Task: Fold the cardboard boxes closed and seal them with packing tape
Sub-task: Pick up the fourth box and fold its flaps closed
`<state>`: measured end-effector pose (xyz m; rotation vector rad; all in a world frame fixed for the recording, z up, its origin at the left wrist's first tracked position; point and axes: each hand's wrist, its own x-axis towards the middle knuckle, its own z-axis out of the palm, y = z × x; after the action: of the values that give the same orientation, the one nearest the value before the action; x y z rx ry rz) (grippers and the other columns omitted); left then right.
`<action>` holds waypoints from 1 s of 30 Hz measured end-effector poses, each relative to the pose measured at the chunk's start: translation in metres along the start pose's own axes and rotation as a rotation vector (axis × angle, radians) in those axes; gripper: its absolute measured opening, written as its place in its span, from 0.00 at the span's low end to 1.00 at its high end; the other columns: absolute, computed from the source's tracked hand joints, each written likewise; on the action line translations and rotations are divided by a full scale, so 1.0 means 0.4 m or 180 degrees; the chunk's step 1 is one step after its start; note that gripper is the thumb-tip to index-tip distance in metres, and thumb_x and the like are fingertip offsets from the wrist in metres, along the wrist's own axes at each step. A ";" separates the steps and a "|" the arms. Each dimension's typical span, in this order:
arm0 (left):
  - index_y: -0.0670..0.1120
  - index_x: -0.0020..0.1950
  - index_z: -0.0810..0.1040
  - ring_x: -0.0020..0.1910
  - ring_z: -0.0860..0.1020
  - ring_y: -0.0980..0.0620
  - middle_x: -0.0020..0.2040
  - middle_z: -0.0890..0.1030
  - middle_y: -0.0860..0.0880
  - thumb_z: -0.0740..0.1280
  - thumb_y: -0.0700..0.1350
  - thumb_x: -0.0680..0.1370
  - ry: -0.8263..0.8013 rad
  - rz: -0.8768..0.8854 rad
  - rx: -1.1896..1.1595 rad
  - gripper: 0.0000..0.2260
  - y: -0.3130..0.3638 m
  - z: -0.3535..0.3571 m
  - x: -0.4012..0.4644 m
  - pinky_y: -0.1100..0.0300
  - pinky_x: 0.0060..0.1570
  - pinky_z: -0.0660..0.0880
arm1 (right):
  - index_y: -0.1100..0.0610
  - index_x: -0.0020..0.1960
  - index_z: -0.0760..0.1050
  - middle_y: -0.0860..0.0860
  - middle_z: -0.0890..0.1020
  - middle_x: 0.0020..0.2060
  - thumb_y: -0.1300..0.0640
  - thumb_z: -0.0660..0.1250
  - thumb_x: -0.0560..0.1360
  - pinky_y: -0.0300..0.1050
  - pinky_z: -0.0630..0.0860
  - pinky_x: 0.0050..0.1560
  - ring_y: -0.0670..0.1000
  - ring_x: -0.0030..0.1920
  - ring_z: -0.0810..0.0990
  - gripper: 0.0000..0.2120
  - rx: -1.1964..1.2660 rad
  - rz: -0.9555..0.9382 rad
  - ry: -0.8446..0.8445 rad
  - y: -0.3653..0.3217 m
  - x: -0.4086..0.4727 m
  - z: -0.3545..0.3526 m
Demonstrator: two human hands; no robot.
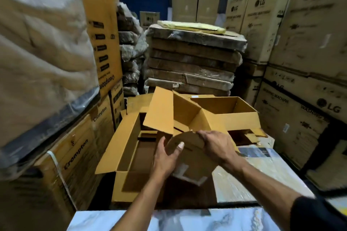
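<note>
Several open yellow-brown cardboard boxes lie jumbled ahead of me. A long one (124, 155) lies at the left with its flap open. Another (161, 112) stands in the middle with a flap raised, and a third (231, 110) sits open at the back right. Over them I hold a round, flat brown thing (191, 161) that looks like a roll of packing tape, though it is blurred. My left hand (165, 157) grips its left edge with the thumb across its face. My right hand (216, 144) curls over its top right rim.
Crompton cartons (75, 155) are stacked at the left under a plastic-wrapped bundle (43, 43). Tall LG cartons (300, 108) wall in the right. A pile of wrapped flat packs (193, 62) stands behind the boxes. A marble-patterned slab (169, 219) lies just below my arms.
</note>
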<state>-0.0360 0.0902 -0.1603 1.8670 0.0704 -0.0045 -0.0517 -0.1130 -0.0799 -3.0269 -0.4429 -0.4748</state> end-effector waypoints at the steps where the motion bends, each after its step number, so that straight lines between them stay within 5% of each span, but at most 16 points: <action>1: 0.64 0.85 0.42 0.81 0.63 0.39 0.85 0.58 0.46 0.72 0.68 0.74 0.0013 0.0138 0.0409 0.49 0.005 0.006 -0.048 0.38 0.72 0.69 | 0.44 0.69 0.74 0.45 0.83 0.59 0.44 0.67 0.80 0.46 0.82 0.49 0.49 0.55 0.82 0.19 0.0105 -0.0066 0.0013 -0.015 -0.048 -0.014; 3: 0.71 0.79 0.30 0.83 0.57 0.36 0.86 0.47 0.45 0.75 0.64 0.75 -0.0012 0.0440 0.1069 0.55 0.020 0.019 -0.155 0.33 0.72 0.67 | 0.44 0.72 0.72 0.46 0.83 0.60 0.43 0.70 0.77 0.44 0.80 0.53 0.49 0.58 0.81 0.24 0.0301 -0.0158 0.0001 -0.050 -0.157 -0.046; 5: 0.72 0.78 0.30 0.82 0.57 0.34 0.86 0.44 0.42 0.76 0.57 0.76 -0.0118 0.0494 0.1261 0.55 0.036 0.029 -0.268 0.37 0.71 0.69 | 0.44 0.70 0.73 0.46 0.83 0.57 0.46 0.72 0.76 0.43 0.80 0.54 0.49 0.57 0.81 0.23 0.0430 -0.0236 0.0002 -0.109 -0.261 -0.076; 8: 0.69 0.80 0.49 0.78 0.67 0.38 0.83 0.59 0.44 0.73 0.45 0.77 0.0148 0.0486 0.1091 0.43 0.019 0.029 -0.406 0.43 0.66 0.74 | 0.47 0.62 0.77 0.45 0.82 0.51 0.51 0.70 0.78 0.36 0.76 0.51 0.47 0.53 0.81 0.13 0.0801 -0.0456 0.0035 -0.194 -0.384 -0.138; 11: 0.65 0.65 0.66 0.63 0.77 0.49 0.62 0.76 0.53 0.73 0.47 0.76 0.0273 0.0644 0.0727 0.24 -0.023 -0.021 -0.502 0.54 0.59 0.77 | 0.46 0.64 0.77 0.42 0.78 0.49 0.53 0.67 0.81 0.35 0.71 0.52 0.46 0.55 0.81 0.12 0.1072 -0.0622 -0.0461 -0.251 -0.453 -0.194; 13: 0.60 0.57 0.70 0.54 0.79 0.51 0.53 0.78 0.54 0.75 0.52 0.72 0.0250 0.0740 0.0766 0.19 -0.029 -0.074 -0.554 0.61 0.47 0.75 | 0.42 0.70 0.75 0.41 0.81 0.54 0.48 0.67 0.82 0.37 0.74 0.52 0.42 0.56 0.81 0.17 0.1401 -0.0695 -0.0910 -0.269 -0.490 -0.222; 16: 0.54 0.55 0.73 0.53 0.79 0.50 0.51 0.79 0.52 0.79 0.48 0.71 0.0316 0.0709 0.0495 0.19 -0.046 -0.148 -0.585 0.60 0.44 0.73 | 0.39 0.73 0.73 0.38 0.80 0.64 0.41 0.65 0.82 0.39 0.77 0.59 0.39 0.62 0.78 0.20 0.2372 -0.0444 -0.1464 -0.218 -0.522 -0.205; 18: 0.50 0.54 0.73 0.52 0.79 0.47 0.49 0.79 0.50 0.78 0.45 0.74 0.0353 0.0702 0.0302 0.16 -0.055 -0.198 -0.587 0.57 0.46 0.72 | 0.40 0.69 0.76 0.40 0.80 0.66 0.50 0.63 0.84 0.46 0.76 0.67 0.41 0.66 0.77 0.15 0.2406 -0.0030 -0.1531 -0.149 -0.542 -0.179; 21: 0.47 0.56 0.73 0.52 0.79 0.47 0.50 0.80 0.46 0.75 0.48 0.77 0.0350 0.0667 0.0105 0.14 -0.069 -0.269 -0.575 0.53 0.49 0.73 | 0.42 0.69 0.76 0.43 0.75 0.73 0.69 0.61 0.80 0.48 0.72 0.73 0.47 0.75 0.70 0.27 0.1767 0.0415 -0.1857 -0.081 -0.587 -0.106; 26: 0.46 0.70 0.70 0.62 0.79 0.45 0.61 0.80 0.46 0.71 0.52 0.82 0.0280 0.0395 -0.0047 0.21 -0.122 -0.387 -0.542 0.45 0.59 0.78 | 0.36 0.78 0.63 0.43 0.54 0.83 0.55 0.66 0.77 0.66 0.49 0.81 0.55 0.83 0.43 0.33 0.0797 -0.0120 -0.2512 -0.194 -0.622 -0.026; 28: 0.44 0.70 0.68 0.63 0.78 0.43 0.61 0.78 0.45 0.69 0.50 0.83 0.0310 0.0233 -0.0049 0.20 -0.164 -0.429 -0.535 0.47 0.57 0.79 | 0.40 0.76 0.68 0.45 0.60 0.82 0.49 0.66 0.74 0.69 0.46 0.80 0.55 0.83 0.43 0.30 0.0894 -0.0413 -0.2697 -0.299 -0.627 -0.031; 30: 0.43 0.68 0.69 0.63 0.77 0.42 0.58 0.77 0.46 0.69 0.53 0.82 0.0371 0.0119 0.0081 0.20 -0.204 -0.473 -0.527 0.52 0.50 0.76 | 0.46 0.69 0.75 0.48 0.72 0.73 0.41 0.65 0.77 0.69 0.49 0.78 0.53 0.82 0.54 0.22 0.0897 -0.0645 -0.2764 -0.413 -0.637 -0.028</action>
<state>-0.2568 0.2851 -0.1743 1.8926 0.1165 0.1298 -0.3346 -0.0250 -0.1470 -2.7534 -0.7593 0.8664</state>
